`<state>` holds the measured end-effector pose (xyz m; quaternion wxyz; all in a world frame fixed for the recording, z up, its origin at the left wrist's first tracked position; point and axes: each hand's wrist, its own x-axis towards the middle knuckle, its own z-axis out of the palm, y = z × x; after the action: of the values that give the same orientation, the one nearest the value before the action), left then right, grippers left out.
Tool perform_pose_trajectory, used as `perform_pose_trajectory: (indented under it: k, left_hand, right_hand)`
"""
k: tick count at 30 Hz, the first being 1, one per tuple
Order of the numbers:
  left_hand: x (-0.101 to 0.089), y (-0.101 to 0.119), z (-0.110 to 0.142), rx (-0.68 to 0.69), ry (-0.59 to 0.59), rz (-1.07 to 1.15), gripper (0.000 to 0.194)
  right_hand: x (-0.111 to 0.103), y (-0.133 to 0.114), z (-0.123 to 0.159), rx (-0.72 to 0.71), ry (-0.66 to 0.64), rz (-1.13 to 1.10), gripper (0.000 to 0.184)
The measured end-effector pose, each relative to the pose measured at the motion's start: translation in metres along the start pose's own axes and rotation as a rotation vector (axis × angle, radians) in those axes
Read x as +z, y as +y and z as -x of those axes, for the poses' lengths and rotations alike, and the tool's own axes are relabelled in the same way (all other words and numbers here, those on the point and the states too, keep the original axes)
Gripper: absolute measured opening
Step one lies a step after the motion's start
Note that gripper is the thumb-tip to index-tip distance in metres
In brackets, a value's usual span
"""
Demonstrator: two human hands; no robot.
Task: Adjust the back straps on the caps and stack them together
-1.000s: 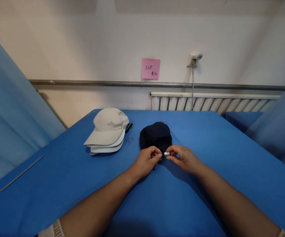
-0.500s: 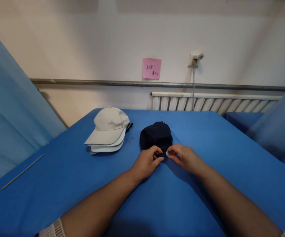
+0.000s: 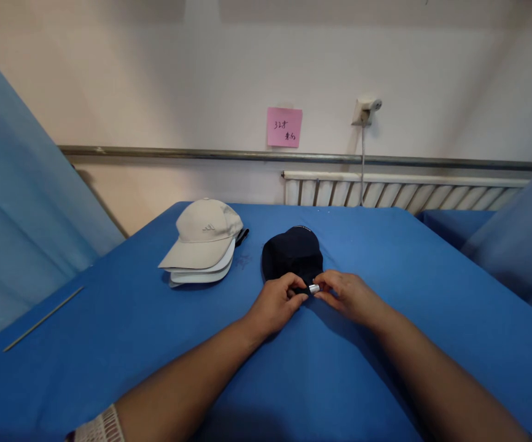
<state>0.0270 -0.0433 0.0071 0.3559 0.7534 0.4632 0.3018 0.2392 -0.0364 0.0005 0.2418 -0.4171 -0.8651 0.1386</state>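
A dark baseball cap (image 3: pixel 291 253) lies on the blue-covered table (image 3: pixel 155 344), its back strap toward me. My left hand (image 3: pixel 279 302) pinches the dark strap between thumb and fingers. On the strap, between the two hands, a small silvery buckle (image 3: pixel 314 288) shows. The fingertips of my right hand (image 3: pixel 345 296) are closed at the right end of this buckle. Part of the strap is hidden behind the fingers of both hands.
Left of the dark cap stands a stack of pale caps (image 3: pixel 204 236), a beige one on top. A thin stick (image 3: pixel 42 319) lies near the table's left edge. Behind the table are a radiator (image 3: pixel 340 190) and a metal pipe (image 3: pixel 201 153); a blue curtain (image 3: pixel 26 202) hangs at left.
More of the silvery buckle shows between my hands than before. Both hands stay at the strap, with only slight finger movement. The caps have not visibly moved on the table.
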Motion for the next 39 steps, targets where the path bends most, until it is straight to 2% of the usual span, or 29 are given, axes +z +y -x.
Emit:
perform_pose_trajectory:
  k: [5, 12, 19, 26, 31, 39]
  left_hand:
    - [0.001, 0.000, -0.001, 0.003, 0.005, 0.023, 0.017]
    - [-0.003, 0.006, 0.001, -0.016, -0.002, -0.070, 0.014]
    - [-0.002, 0.007, 0.001, 0.001, -0.007, -0.122, 0.013]
    - [-0.007, 0.007, 0.003, -0.010, 0.022, -0.160, 0.025]
    - [-0.009, 0.006, 0.002, 0.018, 0.048, -0.205, 0.016]
    - [-0.007, 0.003, 0.002, 0.052, 0.051, -0.168, 0.012]
  right_hand:
    - [0.002, 0.002, 0.000, 0.013, -0.010, 0.012, 0.015]
    - [0.003, 0.004, -0.001, -0.037, 0.037, 0.032, 0.016]
    - [0.008, -0.001, -0.002, -0.037, 0.015, -0.006, 0.013]
    - [0.010, 0.006, -0.002, -0.019, 0.094, -0.076, 0.014]
    - [0.010, 0.010, -0.003, 0.010, 0.165, -0.157, 0.015]
    - [0.017, 0.008, -0.005, 0.011, 0.155, -0.205, 0.016]
